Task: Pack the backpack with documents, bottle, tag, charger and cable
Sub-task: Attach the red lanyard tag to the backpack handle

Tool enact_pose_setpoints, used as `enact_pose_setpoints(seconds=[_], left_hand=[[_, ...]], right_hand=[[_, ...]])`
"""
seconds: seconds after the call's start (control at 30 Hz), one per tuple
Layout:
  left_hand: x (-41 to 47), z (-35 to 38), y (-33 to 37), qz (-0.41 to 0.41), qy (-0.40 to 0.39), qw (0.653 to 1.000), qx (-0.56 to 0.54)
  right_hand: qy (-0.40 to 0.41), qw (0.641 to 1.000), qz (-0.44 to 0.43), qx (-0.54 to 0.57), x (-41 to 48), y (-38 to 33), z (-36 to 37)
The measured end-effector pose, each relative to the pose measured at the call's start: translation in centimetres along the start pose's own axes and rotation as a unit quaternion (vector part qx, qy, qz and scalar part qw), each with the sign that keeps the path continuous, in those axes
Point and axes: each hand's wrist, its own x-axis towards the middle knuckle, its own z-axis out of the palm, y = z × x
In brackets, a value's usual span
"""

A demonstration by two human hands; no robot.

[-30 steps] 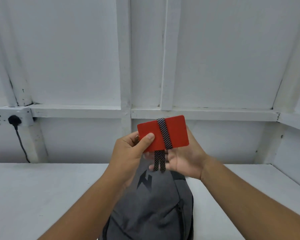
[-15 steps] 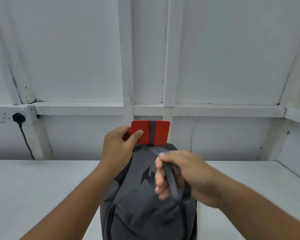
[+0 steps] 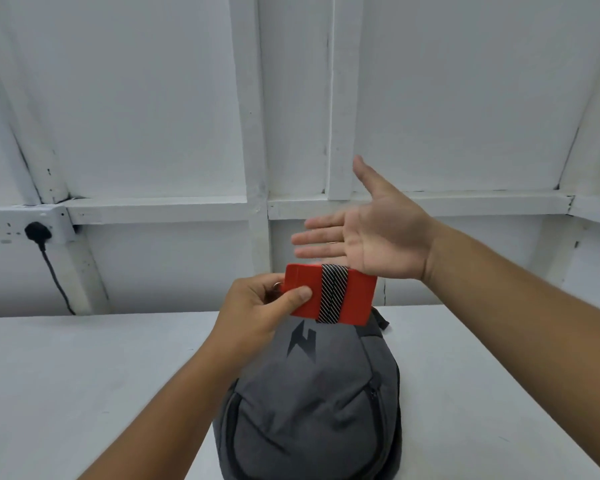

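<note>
White bench (image 3: 84,375) spread wide, and the grey backpack (image 3: 309,410) rests on it near the front edge, dark logo facing us; above its top the right hand (image 3: 371,233) hovers released, palm showing, fingers straight, holding nothing; the left hand (image 3: 257,306) pinches the red tag (image 3: 357,299) by its left end, thumb on its face, just over the backpack's top; a striped strap (image 3: 331,294) wraps the tag's middle.
</note>
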Motion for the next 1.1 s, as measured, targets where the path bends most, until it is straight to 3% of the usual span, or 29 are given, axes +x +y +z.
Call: enact_pose_setpoints(seconds=[0.07,0.13,0.3,0.47,0.63,0.83,0.97,1.1], left_hand=[[-0.2,0.0,-0.5,-0.021,0.004,1.0,-0.013],[-0.5,0.0,-0.6,-0.039,0.013,0.999,-0.028],[-0.8,0.1,-0.4,-0.053,0.114,0.989,-0.076],[-0.9,0.7,-1.1,-0.07,0.181,0.976,-0.101],[-1.3,1.0,-2.1,-0.058,0.225,0.972,-0.029],[-4.0,1.1,-3.8,0.081,0.209,0.951,0.213],[-4.8,0.6,-5.4,0.193,0.189,0.9,0.342],[-5.2,0.0,-7.0,0.244,0.162,0.856,0.425]], right_hand=[[-0.047,0.994,0.049,-0.082,0.0,0.3,-0.8],[-0.091,0.989,0.066,-0.092,-0.1,1.0,-1.5],[-0.178,0.973,-0.045,0.14,-0.2,6.4,-2.9],[-0.075,0.946,-0.155,0.273,1.0,12.9,-1.1],[0.035,0.927,-0.152,0.342,1.0,15.3,1.1],[0.146,0.914,-0.128,0.357,1.0,16.4,2.4],[0.161,0.927,-0.101,0.324,1.3,16.9,2.8],[0.172,0.935,-0.079,0.301,1.6,17.0,2.6]])
